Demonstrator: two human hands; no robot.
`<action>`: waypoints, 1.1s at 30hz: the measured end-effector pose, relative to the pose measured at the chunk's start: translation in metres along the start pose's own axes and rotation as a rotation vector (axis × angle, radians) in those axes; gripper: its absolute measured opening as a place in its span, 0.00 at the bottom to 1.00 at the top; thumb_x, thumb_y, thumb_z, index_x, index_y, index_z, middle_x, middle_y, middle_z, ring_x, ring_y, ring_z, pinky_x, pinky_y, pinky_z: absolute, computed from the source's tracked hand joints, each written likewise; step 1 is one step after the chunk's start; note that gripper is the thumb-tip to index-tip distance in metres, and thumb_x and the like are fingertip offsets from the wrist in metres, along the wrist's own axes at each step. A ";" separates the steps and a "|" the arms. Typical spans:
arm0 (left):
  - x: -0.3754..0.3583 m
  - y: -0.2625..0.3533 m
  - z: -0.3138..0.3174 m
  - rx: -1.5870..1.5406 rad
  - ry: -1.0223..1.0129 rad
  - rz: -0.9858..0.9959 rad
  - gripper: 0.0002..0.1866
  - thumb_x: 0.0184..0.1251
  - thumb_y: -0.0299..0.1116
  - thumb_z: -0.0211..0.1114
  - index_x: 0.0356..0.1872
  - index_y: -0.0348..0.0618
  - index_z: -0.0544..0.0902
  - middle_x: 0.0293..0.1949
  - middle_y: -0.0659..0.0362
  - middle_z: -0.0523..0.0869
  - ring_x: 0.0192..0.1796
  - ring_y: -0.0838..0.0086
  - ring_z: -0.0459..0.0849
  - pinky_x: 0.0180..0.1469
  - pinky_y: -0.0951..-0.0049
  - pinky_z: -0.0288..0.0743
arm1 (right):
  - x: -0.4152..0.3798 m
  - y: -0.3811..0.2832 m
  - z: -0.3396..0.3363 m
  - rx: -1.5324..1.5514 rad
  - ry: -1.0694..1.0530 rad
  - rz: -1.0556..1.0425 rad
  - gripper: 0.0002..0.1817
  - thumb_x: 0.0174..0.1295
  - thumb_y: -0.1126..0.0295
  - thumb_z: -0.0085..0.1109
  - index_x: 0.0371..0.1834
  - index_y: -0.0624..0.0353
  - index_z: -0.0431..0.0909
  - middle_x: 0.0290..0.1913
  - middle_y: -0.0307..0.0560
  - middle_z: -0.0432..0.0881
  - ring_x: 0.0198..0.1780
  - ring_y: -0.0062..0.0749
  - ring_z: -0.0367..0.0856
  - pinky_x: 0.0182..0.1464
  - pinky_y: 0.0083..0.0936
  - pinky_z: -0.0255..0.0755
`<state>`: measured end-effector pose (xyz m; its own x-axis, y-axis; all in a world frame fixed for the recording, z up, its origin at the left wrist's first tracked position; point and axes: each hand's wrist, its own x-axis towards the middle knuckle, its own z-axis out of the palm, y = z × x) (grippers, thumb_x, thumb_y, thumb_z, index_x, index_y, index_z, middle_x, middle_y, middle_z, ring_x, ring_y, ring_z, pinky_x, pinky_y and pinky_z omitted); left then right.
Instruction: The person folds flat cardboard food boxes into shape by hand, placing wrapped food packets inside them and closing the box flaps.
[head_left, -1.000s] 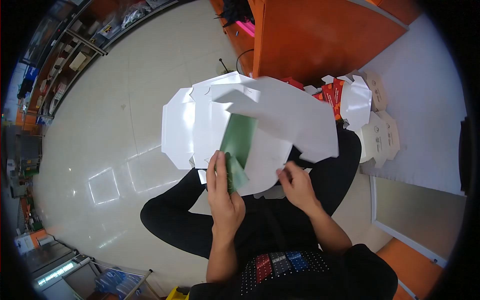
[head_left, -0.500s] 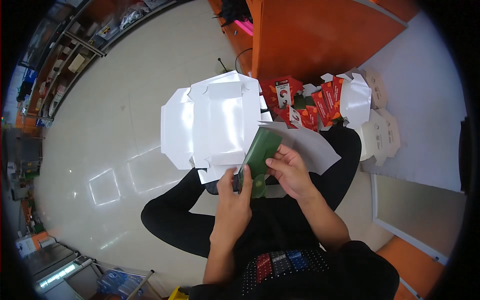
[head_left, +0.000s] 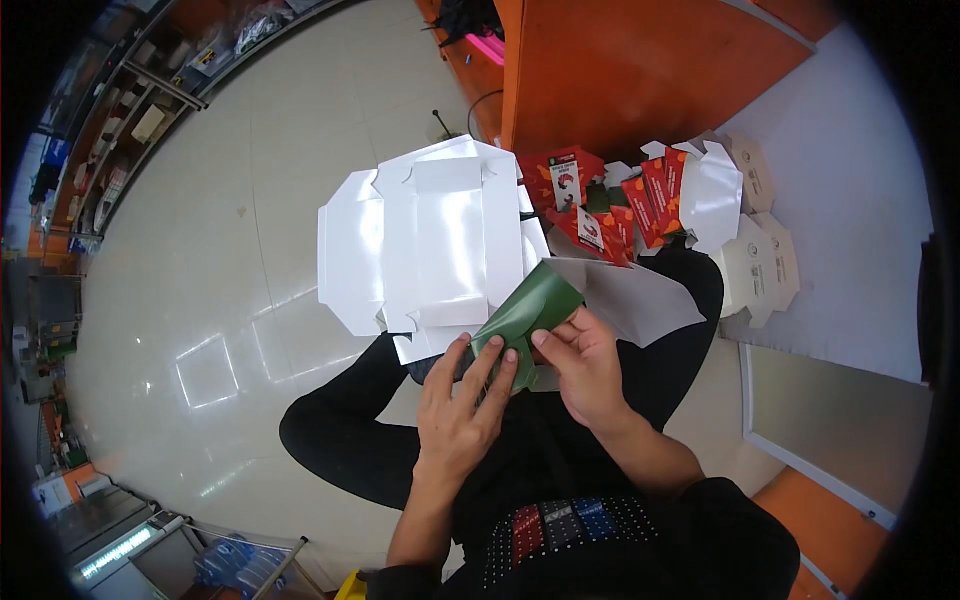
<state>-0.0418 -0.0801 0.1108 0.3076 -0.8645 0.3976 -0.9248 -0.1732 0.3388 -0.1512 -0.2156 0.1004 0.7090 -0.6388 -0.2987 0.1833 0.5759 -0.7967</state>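
A glossy green folded card (head_left: pixel 530 308) is held between both hands above my lap. My left hand (head_left: pixel 462 410) presses its fingertips on the card's lower left side, holding it from that edge. My right hand (head_left: pixel 585 370) pinches its right edge between thumb and fingers. Just beyond the card lie flat white cardboard box blanks (head_left: pixel 437 235), stacked. A white-grey sheet (head_left: pixel 635 300) sticks out to the right, behind my right hand. The underside of the card and some fingertips are hidden.
Red printed cartons (head_left: pixel 650 205) are heaped behind my right knee. Cream octagonal boxes (head_left: pixel 765 265) stand to their right. An orange panel (head_left: pixel 640 75) rises at the back. Shelves with goods (head_left: pixel 150 125) line the far left, and blue bottles (head_left: pixel 230 560) sit lower left.
The green card has tilted and its upper end has swung right, showing more of its face. My left fingers have spread over its lower part. My right hand has shifted slightly right and down.
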 end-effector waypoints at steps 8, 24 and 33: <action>-0.005 0.015 0.017 -0.083 0.122 -0.090 0.24 0.57 0.29 0.74 0.58 0.50 0.87 0.65 0.52 0.81 0.64 0.46 0.79 0.59 0.51 0.75 | -0.018 0.012 -0.002 0.068 0.064 -0.010 0.09 0.73 0.80 0.56 0.54 0.63 0.78 0.52 0.43 0.83 0.53 0.23 0.83 0.54 0.21 0.79; 0.031 0.008 0.014 -0.624 -0.003 -0.428 0.29 0.68 0.33 0.71 0.68 0.34 0.76 0.59 0.40 0.84 0.61 0.51 0.85 0.62 0.64 0.78 | -0.021 -0.004 -0.016 0.054 -0.133 0.221 0.08 0.77 0.76 0.50 0.49 0.67 0.78 0.47 0.43 0.82 0.50 0.26 0.85 0.57 0.28 0.83; 0.019 0.012 0.034 -0.625 -0.033 -0.422 0.31 0.63 0.31 0.75 0.67 0.36 0.77 0.55 0.42 0.87 0.54 0.52 0.89 0.52 0.63 0.84 | -0.006 -0.008 -0.044 -0.402 -0.168 0.205 0.12 0.76 0.78 0.47 0.53 0.70 0.80 0.47 0.44 0.85 0.49 0.25 0.85 0.55 0.27 0.82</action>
<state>-0.0545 -0.1147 0.0939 0.5917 -0.7994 0.1039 -0.4272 -0.2016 0.8814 -0.1876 -0.2390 0.0855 0.8091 -0.4228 -0.4081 -0.2262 0.4169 -0.8804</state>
